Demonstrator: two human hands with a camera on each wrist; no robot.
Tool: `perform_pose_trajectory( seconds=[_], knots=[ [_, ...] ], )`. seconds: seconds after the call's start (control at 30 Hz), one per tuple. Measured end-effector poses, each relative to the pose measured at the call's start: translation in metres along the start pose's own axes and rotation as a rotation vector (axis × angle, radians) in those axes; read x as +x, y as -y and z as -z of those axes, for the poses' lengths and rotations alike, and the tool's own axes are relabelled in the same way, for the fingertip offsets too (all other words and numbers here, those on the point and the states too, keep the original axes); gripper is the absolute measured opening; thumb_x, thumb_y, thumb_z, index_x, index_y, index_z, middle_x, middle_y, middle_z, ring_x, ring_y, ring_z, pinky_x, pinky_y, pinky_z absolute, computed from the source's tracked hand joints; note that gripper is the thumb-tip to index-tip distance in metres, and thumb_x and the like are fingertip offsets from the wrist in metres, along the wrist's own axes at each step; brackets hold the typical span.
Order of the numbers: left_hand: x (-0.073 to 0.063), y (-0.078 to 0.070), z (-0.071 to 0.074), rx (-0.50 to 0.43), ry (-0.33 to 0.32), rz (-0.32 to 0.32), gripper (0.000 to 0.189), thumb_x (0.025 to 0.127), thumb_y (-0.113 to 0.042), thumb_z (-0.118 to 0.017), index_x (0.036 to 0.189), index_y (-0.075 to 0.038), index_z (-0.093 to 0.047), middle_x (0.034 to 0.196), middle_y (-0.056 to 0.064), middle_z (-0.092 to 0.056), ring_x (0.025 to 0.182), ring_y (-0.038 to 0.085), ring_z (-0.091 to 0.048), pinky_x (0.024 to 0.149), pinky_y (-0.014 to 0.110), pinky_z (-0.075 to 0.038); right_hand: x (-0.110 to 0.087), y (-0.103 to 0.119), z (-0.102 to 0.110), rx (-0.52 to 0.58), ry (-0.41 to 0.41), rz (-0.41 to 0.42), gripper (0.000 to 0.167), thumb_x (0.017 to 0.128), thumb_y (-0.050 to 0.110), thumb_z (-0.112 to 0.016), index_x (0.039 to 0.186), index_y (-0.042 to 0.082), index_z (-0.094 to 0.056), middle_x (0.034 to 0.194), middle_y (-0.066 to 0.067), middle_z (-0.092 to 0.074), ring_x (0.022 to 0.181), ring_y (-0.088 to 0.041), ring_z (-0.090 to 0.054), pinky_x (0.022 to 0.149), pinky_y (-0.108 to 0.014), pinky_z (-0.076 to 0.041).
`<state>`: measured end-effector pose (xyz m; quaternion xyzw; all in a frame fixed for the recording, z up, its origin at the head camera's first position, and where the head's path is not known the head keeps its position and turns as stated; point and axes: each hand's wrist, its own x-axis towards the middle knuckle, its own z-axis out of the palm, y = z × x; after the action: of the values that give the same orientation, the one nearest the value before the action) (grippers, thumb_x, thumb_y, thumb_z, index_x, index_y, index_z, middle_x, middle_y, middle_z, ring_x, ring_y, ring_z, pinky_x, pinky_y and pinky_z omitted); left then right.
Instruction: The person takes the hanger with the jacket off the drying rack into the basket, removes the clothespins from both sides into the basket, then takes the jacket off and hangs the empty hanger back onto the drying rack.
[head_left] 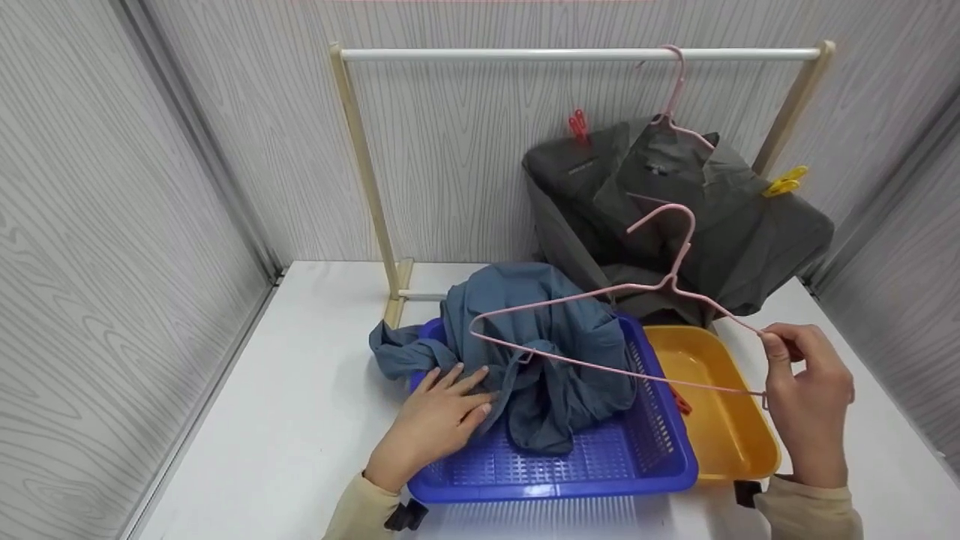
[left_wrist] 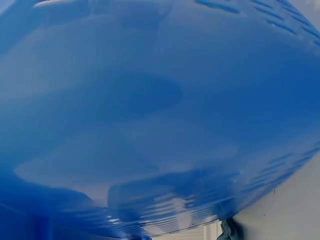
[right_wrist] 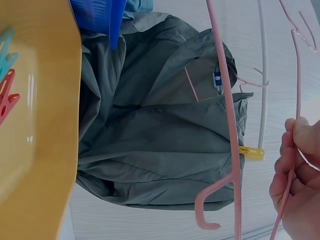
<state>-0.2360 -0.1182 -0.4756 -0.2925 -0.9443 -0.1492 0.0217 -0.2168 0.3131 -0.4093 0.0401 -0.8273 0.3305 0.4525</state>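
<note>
My right hand (head_left: 811, 386) pinches one end of a pink hanger (head_left: 670, 283), lifted with its hook upward over the basket. In the right wrist view, the fingers of that hand (right_wrist: 300, 175) curl round the hanger's wire. A crumpled blue-grey garment (head_left: 510, 286) lies heaped in a blue basket (head_left: 555, 491), one part draped over the left rim. My left hand (head_left: 439, 420) rests on the garment's near left side, fingers spread. The basket's wall (left_wrist: 150, 125) fills the left wrist view, and the left hand is hidden there.
Behind stands a rack with a white rod (head_left: 495, 55). From it a dark grey jacket (head_left: 667, 217) hangs on another pink hanger, with red (head_left: 578, 127) and yellow (head_left: 786, 182) clothespins at its shoulders. A yellow tray (head_left: 750, 450) holding clothespins (right_wrist: 7, 95) sits right of the basket.
</note>
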Motion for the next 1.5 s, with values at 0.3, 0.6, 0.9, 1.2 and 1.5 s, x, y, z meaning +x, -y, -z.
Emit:
perform_pose_trajectory(
  seconds=[0.3,0.6,0.9,1.2,1.5],
  knots=[
    [0.002,0.009,-0.001,0.083,-0.054,-0.059,0.027,0.096,-0.032,-0.062,0.119,-0.023,-0.074,0.144,0.001,-0.052,0.139,0.03,-0.038,0.112,0.057,-0.021,-0.002,0.004,-0.002,0.025,0.049,-0.023,0.008,0.092,0.002,-0.067,0.098,-0.004,-0.067,0.089,-0.008,-0.06,0.081,-0.004,-0.046,0.079,-0.012,-0.037],
    [0.003,0.012,0.003,-0.004,-0.043,-0.061,0.03,0.097,-0.03,-0.062,0.124,-0.023,-0.071,0.145,-0.001,-0.051,0.14,0.028,-0.036,0.113,0.056,-0.019,0.0,0.0,0.002,0.064,0.079,-0.027,0.007,0.093,0.002,-0.066,0.097,-0.003,-0.067,0.087,-0.003,-0.059,0.079,-0.005,-0.047,0.076,-0.014,-0.038],
    [-0.002,0.026,0.024,-0.334,-0.164,-0.081,0.028,0.096,-0.013,-0.065,0.123,-0.011,-0.07,0.138,0.003,-0.058,0.132,0.026,-0.048,0.109,0.048,-0.033,0.001,-0.001,0.004,0.075,0.093,-0.015,0.006,0.093,0.002,-0.066,0.097,-0.002,-0.067,0.087,-0.002,-0.059,0.079,-0.004,-0.048,0.076,-0.014,-0.038],
    [0.017,0.087,0.069,-0.386,-0.61,0.041,0.017,0.092,-0.004,-0.068,0.108,-0.002,-0.073,0.108,0.009,-0.071,0.097,0.025,-0.067,0.083,0.045,-0.052,-0.004,0.001,-0.003,0.103,0.12,0.014,0.006,0.092,0.0,-0.066,0.097,-0.003,-0.066,0.087,-0.004,-0.059,0.078,-0.006,-0.047,0.076,-0.013,-0.038],
    [0.07,0.165,0.078,-0.515,-0.864,0.347,0.023,0.097,-0.008,-0.061,0.118,-0.001,-0.067,0.119,0.015,-0.065,0.103,0.029,-0.064,0.09,0.042,-0.049,-0.006,0.005,-0.013,0.114,0.156,0.027,0.007,0.092,-0.002,-0.066,0.099,-0.002,-0.067,0.089,-0.006,-0.061,0.08,-0.007,-0.048,0.077,-0.012,-0.039]
  ],
)
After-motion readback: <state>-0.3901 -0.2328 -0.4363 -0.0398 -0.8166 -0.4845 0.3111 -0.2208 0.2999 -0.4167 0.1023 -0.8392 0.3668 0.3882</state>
